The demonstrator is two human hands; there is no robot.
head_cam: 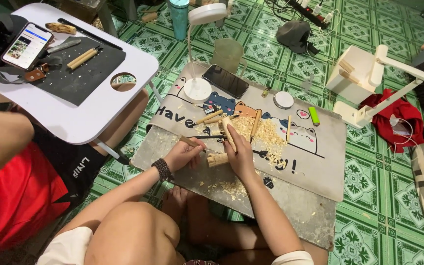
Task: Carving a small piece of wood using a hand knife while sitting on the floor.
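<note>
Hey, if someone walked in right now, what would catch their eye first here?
Probably the pale heap of wood shavings on the cartoon-animal mat, mid-frame. Just below it, the left hand and right hand meet at a small wooden piece. Bright green patterned floor tiles surround everything.

Tool tip under left hand (183,154) fingers hidden; wood piece (218,159) partly covered by right hand (241,156) fingers.
</note>
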